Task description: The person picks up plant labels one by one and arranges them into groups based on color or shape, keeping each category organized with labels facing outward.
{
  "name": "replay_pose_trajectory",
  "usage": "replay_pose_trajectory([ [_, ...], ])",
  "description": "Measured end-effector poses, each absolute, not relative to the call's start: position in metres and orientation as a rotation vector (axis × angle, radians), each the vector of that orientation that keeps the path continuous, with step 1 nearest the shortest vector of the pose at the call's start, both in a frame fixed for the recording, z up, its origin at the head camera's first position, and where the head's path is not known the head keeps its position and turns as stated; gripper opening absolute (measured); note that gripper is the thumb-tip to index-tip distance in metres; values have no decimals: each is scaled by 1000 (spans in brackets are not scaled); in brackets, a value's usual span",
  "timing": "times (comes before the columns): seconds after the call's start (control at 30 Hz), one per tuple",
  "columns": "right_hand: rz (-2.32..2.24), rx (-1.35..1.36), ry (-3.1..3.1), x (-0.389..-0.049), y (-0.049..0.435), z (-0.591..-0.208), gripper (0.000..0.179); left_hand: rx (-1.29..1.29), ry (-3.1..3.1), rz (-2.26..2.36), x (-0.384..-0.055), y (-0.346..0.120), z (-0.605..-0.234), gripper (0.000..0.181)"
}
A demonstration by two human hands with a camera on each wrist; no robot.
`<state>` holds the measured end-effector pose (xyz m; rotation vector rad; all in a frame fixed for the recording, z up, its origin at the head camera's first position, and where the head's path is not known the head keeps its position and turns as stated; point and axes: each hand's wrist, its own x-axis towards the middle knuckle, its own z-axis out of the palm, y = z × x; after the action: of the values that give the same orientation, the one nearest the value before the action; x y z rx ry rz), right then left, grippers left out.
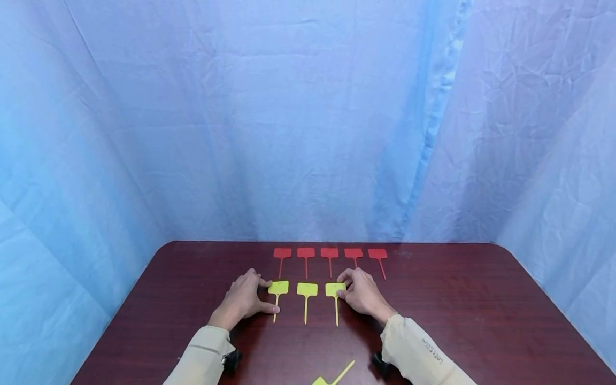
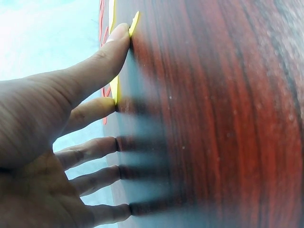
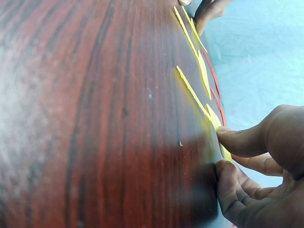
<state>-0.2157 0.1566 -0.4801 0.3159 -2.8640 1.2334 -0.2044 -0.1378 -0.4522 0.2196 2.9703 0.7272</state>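
Three yellow T-shaped plant labels lie in a row across the table, heads away from me and stems toward me. My left hand (image 1: 242,297) is at the left label (image 1: 279,287), its thumb touching the stem and its index finger at the head. In the left wrist view its fingers (image 2: 92,148) are spread and mostly straight, fingertips down at the tabletop. Between the hands lies the middle label (image 1: 307,289). My right hand (image 1: 364,293) pinches the head of the right label (image 1: 332,289) between thumb and fingers at its right side; its stem (image 3: 190,90) lies along the table.
Behind the yellow row, several red plant labels (image 1: 329,253) line up near the far edge of the dark wood table (image 1: 192,278). Another yellow label (image 1: 343,372) lies slanted at the near edge, partly out of view. Blue cloth (image 1: 308,133) hangs around the table.
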Motion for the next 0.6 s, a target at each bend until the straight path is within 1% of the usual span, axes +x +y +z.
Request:
replay_pose_trajectory([
  [0.6,1241,324,-2889,-214,157,-479,13,209,2959,739,-205,-138,-453,70],
])
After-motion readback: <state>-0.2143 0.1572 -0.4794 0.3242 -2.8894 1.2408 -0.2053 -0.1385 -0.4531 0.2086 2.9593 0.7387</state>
